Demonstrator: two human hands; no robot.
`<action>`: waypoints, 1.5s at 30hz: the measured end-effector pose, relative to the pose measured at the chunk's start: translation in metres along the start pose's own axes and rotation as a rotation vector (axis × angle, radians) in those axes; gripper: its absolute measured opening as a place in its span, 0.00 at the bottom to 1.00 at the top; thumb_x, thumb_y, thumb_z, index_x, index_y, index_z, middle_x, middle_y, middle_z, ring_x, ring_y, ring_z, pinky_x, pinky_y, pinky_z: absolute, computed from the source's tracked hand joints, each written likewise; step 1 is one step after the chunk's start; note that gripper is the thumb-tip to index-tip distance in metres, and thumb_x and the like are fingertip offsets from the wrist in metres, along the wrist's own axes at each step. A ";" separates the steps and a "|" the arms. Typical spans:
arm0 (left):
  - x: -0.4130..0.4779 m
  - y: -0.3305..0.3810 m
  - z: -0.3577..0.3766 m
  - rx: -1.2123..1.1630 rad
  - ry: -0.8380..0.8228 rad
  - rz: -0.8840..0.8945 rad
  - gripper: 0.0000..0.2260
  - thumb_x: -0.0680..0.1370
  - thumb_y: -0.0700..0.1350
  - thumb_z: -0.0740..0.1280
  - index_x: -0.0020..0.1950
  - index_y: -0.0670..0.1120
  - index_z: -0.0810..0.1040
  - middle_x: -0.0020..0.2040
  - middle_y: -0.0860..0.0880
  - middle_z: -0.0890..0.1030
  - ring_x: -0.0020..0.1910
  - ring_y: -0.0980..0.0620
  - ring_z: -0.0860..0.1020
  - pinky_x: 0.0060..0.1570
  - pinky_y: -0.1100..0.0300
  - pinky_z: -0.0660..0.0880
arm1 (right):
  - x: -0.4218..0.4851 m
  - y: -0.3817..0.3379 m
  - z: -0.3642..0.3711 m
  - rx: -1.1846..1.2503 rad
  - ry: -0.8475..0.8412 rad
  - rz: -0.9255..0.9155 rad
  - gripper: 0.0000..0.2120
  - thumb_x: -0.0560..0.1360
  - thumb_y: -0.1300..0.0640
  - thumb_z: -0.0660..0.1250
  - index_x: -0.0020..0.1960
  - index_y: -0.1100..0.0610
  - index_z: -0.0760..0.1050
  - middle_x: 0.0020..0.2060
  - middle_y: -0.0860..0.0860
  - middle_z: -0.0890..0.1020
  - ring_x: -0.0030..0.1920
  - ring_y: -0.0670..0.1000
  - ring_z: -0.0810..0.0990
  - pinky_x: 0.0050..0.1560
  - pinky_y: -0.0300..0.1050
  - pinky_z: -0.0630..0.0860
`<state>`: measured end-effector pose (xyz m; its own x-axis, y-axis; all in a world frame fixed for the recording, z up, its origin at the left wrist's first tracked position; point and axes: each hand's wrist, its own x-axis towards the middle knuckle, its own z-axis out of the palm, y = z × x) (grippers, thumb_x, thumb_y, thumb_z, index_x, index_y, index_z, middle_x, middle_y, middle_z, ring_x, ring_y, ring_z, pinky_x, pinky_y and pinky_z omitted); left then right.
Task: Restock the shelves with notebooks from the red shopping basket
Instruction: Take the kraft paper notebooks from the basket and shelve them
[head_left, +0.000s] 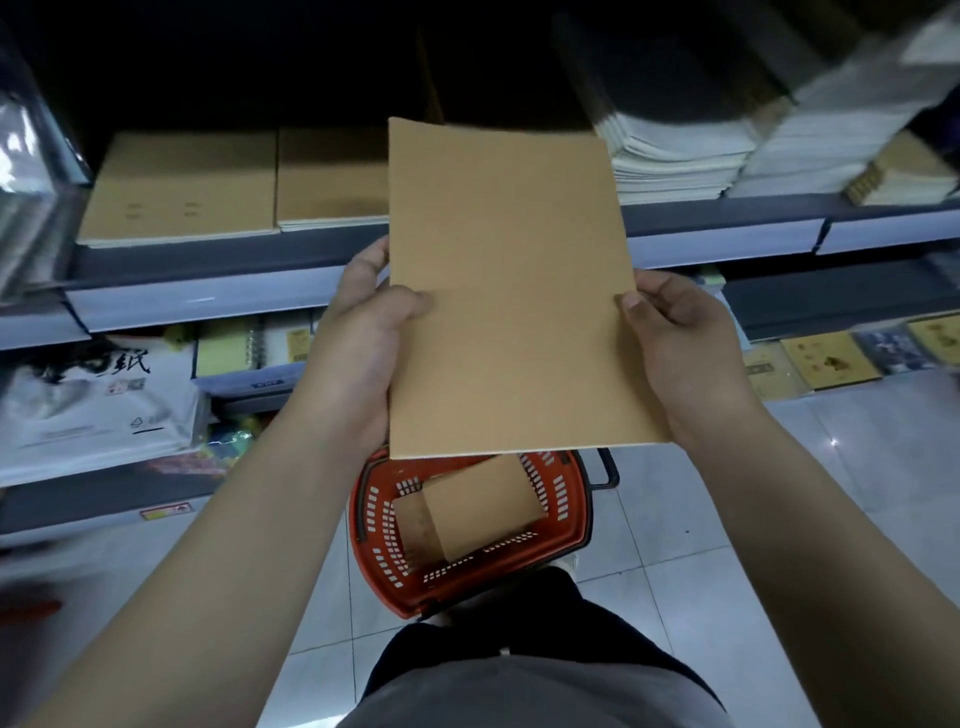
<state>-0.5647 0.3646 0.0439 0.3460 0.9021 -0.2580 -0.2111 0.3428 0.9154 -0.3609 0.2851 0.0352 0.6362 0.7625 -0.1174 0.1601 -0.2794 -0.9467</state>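
I hold a plain brown notebook flat in front of me, over the shelf edge. My left hand grips its left edge with the thumb on top. My right hand grips its right edge the same way. Below it on the floor stands the red shopping basket, with more brown notebooks lying inside. On the shelf behind lie two stacks of the same brown notebooks, just left of the one I hold.
Stacks of white-edged notebooks fill the shelf to the right. Lower shelves hold white paper packs on the left and yellow booklets on the right. The floor is pale tile. My dark trousers show at the bottom.
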 end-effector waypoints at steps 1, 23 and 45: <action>-0.002 0.001 0.002 0.003 -0.018 0.021 0.23 0.78 0.34 0.59 0.70 0.52 0.71 0.57 0.46 0.83 0.48 0.49 0.82 0.44 0.52 0.79 | 0.003 -0.001 -0.002 0.005 0.010 -0.006 0.09 0.81 0.60 0.60 0.57 0.55 0.78 0.44 0.39 0.81 0.36 0.29 0.76 0.37 0.22 0.69; 0.076 -0.012 0.064 -0.123 0.148 0.041 0.18 0.82 0.37 0.59 0.70 0.51 0.73 0.61 0.50 0.82 0.61 0.49 0.79 0.56 0.53 0.79 | 0.138 -0.005 -0.003 0.018 0.026 -0.077 0.09 0.79 0.58 0.65 0.56 0.48 0.79 0.44 0.34 0.78 0.43 0.29 0.75 0.44 0.22 0.70; 0.129 -0.017 0.090 0.040 0.550 0.112 0.14 0.80 0.38 0.65 0.65 0.46 0.77 0.57 0.53 0.82 0.58 0.53 0.79 0.58 0.58 0.75 | 0.153 0.042 -0.015 -0.188 -0.217 -0.265 0.34 0.68 0.54 0.77 0.70 0.50 0.68 0.60 0.42 0.66 0.58 0.33 0.69 0.51 0.26 0.69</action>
<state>-0.4339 0.4517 0.0226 -0.2060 0.9399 -0.2722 -0.1809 0.2368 0.9546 -0.2458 0.3812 -0.0179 0.3831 0.9227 0.0441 0.4456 -0.1428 -0.8838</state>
